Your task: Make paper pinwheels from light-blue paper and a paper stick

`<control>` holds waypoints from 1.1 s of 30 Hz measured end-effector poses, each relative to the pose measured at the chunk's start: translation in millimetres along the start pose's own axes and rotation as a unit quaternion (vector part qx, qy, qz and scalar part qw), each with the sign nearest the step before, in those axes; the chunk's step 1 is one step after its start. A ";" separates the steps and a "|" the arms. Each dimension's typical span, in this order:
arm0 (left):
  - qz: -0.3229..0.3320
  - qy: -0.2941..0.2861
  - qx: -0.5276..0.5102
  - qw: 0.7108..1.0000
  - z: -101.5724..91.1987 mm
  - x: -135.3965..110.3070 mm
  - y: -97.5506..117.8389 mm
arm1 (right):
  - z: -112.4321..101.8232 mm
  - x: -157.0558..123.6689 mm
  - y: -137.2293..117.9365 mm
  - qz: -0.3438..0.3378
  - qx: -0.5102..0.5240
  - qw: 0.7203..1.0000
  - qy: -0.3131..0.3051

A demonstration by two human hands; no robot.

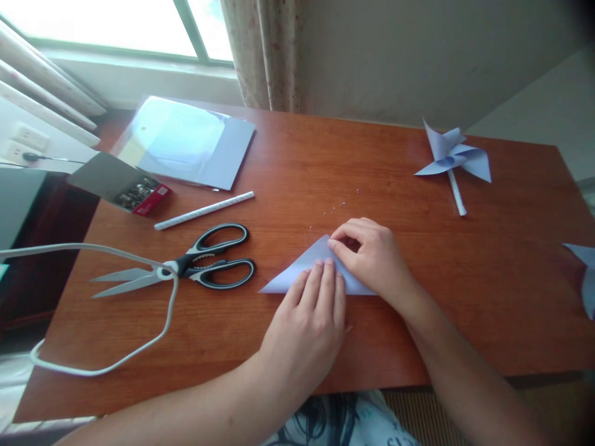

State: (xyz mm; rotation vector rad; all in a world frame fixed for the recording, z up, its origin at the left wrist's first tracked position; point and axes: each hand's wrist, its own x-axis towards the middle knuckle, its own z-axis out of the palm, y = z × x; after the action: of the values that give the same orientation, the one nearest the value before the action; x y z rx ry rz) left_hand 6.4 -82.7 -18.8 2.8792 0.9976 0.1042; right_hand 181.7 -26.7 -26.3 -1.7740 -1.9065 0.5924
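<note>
A pale lilac sheet of paper (283,279), folded into a triangle, lies on the wooden table with its long edge toward me. My left hand (313,313) rests flat on it, fingers stretched out and pressing its lower middle. At the triangle's top corner, my right hand (372,254) pinches the paper between thumb and index finger. Left of the paper are scissors (186,266) with black and grey handles, their blades slightly apart. Beyond them lies a rolled white paper stick (204,210).
A paper pinwheel (450,158) on a stick lies at the back right; another paper piece (588,279) shows at the right edge. A box of metal pins or clips (139,195) stands near a plastic sleeve with paper (186,139). A white cable (170,310) crosses the scissors.
</note>
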 end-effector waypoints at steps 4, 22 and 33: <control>0.002 -0.009 0.004 1.000 1.9 -1.5 1.7 | 2.1 -1.4 0.0 -0.014 -0.025 1.000 0.001; 0.013 -0.027 0.021 0.999 3.7 -1.3 2.5 | 4.5 -5.7 9.7 -0.098 -0.021 0.995 -0.017; -0.002 -0.037 -0.030 0.999 12.2 -13.0 7.9 | -0.5 -2.5 9.1 -0.103 -0.050 0.993 -0.038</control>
State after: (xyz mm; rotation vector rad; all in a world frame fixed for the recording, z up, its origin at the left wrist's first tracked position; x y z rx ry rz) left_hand 2.3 -97.7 -30.5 2.8050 0.9712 0.0273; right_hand 189.4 -28.5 -31.4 -1.6052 -2.1734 0.5058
